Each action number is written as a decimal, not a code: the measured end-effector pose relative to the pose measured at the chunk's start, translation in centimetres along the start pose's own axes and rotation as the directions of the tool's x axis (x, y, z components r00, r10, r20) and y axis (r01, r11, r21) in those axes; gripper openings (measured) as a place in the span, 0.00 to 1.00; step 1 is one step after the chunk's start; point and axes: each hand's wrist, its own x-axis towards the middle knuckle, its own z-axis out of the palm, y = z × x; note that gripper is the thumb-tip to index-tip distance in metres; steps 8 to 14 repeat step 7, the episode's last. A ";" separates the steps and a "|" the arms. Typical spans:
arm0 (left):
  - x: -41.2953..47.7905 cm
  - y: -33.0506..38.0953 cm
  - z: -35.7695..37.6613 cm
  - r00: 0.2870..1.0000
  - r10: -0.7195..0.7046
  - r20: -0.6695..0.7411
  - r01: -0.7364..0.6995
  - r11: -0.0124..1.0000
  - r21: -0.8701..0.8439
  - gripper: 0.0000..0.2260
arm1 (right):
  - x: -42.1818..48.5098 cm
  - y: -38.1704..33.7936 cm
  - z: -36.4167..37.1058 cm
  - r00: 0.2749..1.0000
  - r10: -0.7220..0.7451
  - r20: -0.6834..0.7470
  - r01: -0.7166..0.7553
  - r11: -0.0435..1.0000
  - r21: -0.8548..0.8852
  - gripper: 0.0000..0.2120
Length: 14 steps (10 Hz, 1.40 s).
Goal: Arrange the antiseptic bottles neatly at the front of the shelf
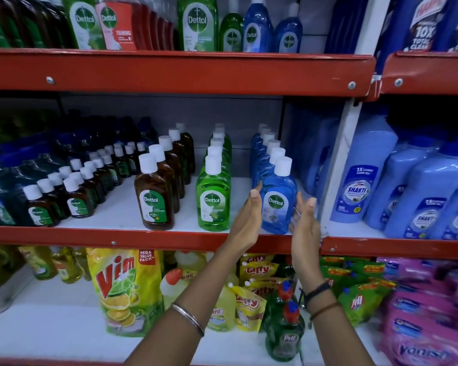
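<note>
On the middle shelf (132, 235) stand rows of Dettol antiseptic bottles with white caps. A blue bottle (278, 199) heads the right row at the front edge. My left hand (249, 217) is flat beside its left side and my right hand (304, 223) beside its right side, fingers straight, palms facing the bottle; I cannot tell if they touch it. A green bottle (213, 199) heads the row to the left, and a brown bottle (154, 196) heads the one after that. Small brown bottles (76, 199) fill two rows further left.
Large light-blue Shakti bottles (362, 180) stand right of the white upright post (339, 165). The red upper shelf (169, 72) hangs close above. Below are a Vim pouch (124, 289), Giffy packs and a green Pril bottle (284, 328) under my right forearm.
</note>
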 end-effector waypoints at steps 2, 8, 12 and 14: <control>-0.7 -0.2 -0.1 0.999 0.040 -0.016 -0.040 0.999 -0.008 0.43 | 1.9 -1.0 -1.6 0.990 0.066 0.122 -0.068 0.998 0.010 0.37; -3.6 1.3 -1.8 0.953 0.282 -0.113 -0.265 0.954 0.143 0.37 | -1.5 0.7 -3.6 0.988 -0.146 -0.048 0.139 0.981 -0.133 0.21; -3.6 1.3 -1.8 0.953 0.282 -0.113 -0.265 0.954 0.143 0.37 | -1.5 0.7 -3.6 0.988 -0.146 -0.048 0.139 0.981 -0.133 0.21; -3.6 1.3 -1.8 0.953 0.282 -0.113 -0.265 0.954 0.143 0.37 | -1.5 0.7 -3.6 0.988 -0.146 -0.048 0.139 0.981 -0.133 0.21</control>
